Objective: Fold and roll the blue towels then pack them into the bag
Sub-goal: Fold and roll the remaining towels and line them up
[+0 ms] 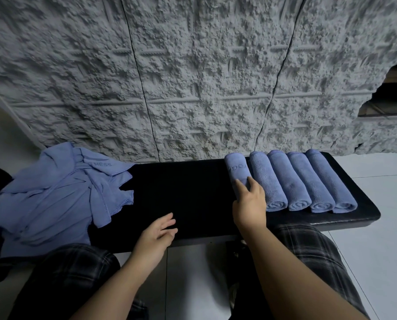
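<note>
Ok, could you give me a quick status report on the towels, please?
Right hand grips fifth rolled towel, beside four rolled towels on bench. Left hand open, idle. Unrolled pile waiting at left. Bag not in view.

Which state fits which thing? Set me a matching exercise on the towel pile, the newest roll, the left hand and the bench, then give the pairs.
Things:
1. towel pile
2. leftmost roll
3. left hand
4. bench

States:
A. black, padded, bears the towels
B. open, holds nothing, over the bench's near edge
C. loose and unfolded, at the bench's left end
D. rolled, under the right hand, beside four finished rolls

Pairs: 1-C, 2-D, 3-B, 4-A
</note>
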`<state>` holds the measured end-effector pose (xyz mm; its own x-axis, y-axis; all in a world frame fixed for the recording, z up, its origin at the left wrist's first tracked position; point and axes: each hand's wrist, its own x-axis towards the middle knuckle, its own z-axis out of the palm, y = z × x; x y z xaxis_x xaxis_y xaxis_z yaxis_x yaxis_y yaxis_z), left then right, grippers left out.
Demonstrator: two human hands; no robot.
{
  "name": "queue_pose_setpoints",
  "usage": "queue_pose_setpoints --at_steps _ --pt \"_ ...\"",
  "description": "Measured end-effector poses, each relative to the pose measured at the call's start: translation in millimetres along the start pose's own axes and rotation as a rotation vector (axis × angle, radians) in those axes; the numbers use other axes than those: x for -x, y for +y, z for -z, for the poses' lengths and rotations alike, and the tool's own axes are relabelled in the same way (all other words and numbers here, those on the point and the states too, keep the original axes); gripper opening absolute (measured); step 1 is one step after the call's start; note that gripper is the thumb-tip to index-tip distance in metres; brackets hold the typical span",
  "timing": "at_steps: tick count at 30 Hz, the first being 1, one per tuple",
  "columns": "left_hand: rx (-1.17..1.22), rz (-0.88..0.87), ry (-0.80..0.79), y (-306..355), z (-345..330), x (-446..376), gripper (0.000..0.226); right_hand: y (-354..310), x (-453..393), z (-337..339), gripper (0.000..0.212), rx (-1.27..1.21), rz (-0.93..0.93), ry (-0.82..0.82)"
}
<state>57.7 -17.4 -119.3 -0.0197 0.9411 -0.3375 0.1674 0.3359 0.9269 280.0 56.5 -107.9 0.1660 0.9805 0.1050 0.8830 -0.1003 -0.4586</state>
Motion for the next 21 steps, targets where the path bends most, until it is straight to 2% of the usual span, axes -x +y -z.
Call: queue_pose_setpoints --at_steps 8,16,18,21 --pt "-0.046 -0.023 -0.012 -1.2 3.8 5.7 0.042 -0.3 0.1 -2.2 0.059 0.066 -0.001 0.011" --pt "-0.208 -0.120 0.075 2.0 8.9 7.8 0.041 -4.5 0.8 8.1 0.061 0.115 -0.028 -0.120" --pt "-0.354 -0.201 0.179 5.1 17.2 7.1 0.041 -7.5 4.7 11.7 0.061 0.094 0.022 -0.090" --pt "-0.720 -0.265 0.535 10.2 45.5 1.6 0.039 -17.9 12.2 18.4 0.051 -0.002 0.155 -0.021"
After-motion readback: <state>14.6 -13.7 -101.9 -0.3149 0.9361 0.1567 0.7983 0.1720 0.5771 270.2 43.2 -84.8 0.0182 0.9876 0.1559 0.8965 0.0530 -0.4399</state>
